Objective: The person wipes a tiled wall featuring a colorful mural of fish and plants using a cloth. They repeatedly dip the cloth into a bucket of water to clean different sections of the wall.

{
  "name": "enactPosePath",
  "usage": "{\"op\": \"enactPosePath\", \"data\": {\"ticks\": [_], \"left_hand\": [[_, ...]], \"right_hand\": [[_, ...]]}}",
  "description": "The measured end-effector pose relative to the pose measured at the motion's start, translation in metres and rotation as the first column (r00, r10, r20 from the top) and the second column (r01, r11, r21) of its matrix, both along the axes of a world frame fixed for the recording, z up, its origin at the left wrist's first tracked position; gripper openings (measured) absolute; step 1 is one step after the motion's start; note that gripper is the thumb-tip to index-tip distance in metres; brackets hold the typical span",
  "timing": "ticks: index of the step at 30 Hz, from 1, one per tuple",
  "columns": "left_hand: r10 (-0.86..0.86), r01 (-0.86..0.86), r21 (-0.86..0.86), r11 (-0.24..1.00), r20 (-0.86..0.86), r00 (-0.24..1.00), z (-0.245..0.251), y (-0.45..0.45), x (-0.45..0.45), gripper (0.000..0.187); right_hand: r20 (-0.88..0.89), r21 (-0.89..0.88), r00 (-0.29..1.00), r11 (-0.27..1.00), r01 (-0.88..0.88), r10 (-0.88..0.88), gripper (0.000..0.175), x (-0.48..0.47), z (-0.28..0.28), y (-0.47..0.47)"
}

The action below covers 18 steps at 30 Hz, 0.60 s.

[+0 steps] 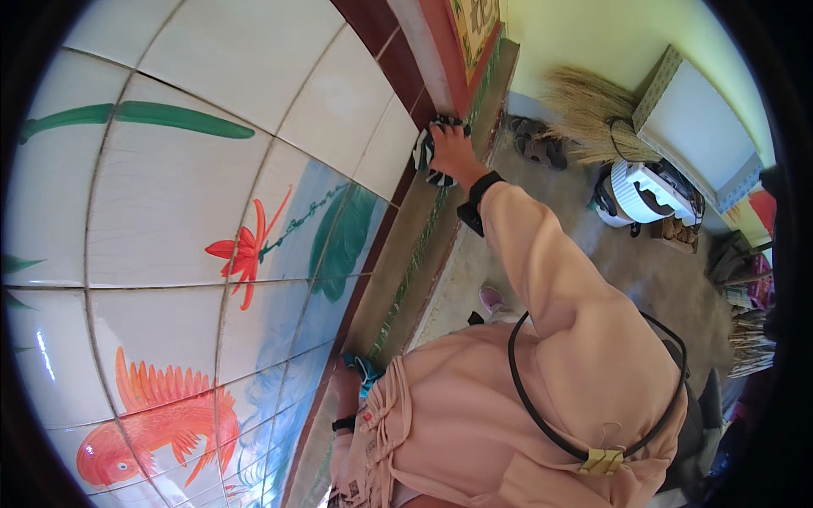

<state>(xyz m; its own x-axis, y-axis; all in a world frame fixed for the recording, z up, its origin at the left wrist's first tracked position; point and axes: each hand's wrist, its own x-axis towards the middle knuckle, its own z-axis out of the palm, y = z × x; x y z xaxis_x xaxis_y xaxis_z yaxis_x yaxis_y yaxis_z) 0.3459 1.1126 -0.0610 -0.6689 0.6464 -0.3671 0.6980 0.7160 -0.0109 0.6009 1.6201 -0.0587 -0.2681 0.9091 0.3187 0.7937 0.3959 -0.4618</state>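
Note:
My right hand (450, 149) lies over a bunched dark-and-white striped cloth (424, 151), pressing it onto the ledge where it meets the tiled wall. On that wrist is a black watch or band. Lower in the view, my left hand (345, 376) is at the same ledge, beside a bunched teal cloth (365, 374) that it seems to hold; its fingers are mostly hidden. The brown ledge (397, 270) has a green streaked stripe. White glazed tiles (181, 190) cover the wall, painted with a red flower, green leaves and an orange fish.
To the right, a straw broom (591, 114) leans near a white panel (695, 120) with a patterned edge. Below them are a white ribbed container (635, 193), a small crate (676, 235) and dark sandals (540, 146) on the floor. Bundled sticks (751, 343) lie at the far right.

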Motion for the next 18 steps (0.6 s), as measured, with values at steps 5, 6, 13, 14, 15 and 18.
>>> {"op": "enactPosePath", "data": {"ticks": [5,6,13,14,15,18], "left_hand": [[-0.012,0.01,0.035,0.999,0.051,0.999,0.005,0.001,0.0,0.046],[-0.019,0.016,0.059,0.998,0.038,0.999,0.006,0.001,0.0,0.044],[-0.014,0.012,0.035,0.999,0.055,0.998,0.001,-0.001,-0.004,0.044],[-0.036,0.033,0.045,0.998,0.056,0.998,0.001,-0.001,-0.005,0.045],[-0.058,0.054,0.055,0.997,0.056,0.997,0.001,-0.001,-0.005,0.045],[-0.078,0.074,0.104,0.992,0.035,0.996,0.004,-0.002,-0.002,0.048]], "right_hand": [[-0.075,0.002,0.993,0.996,-0.091,0.091,0.041,0.002,-0.006,0.002],[-0.073,0.003,0.988,0.991,-0.133,0.133,0.041,0.001,-0.007,-0.005],[-0.135,-0.056,0.891,0.894,-0.444,0.434,0.037,-0.019,-0.006,-0.133],[-0.221,-0.036,0.866,0.884,-0.466,0.448,0.037,-0.02,-0.007,-0.15],[-0.338,-0.132,0.838,0.861,-0.492,0.427,0.037,-0.019,-0.008,-0.158],[-0.715,-0.324,0.669,0.751,-0.576,0.205,0.04,-0.011,-0.016,-0.165]]}}
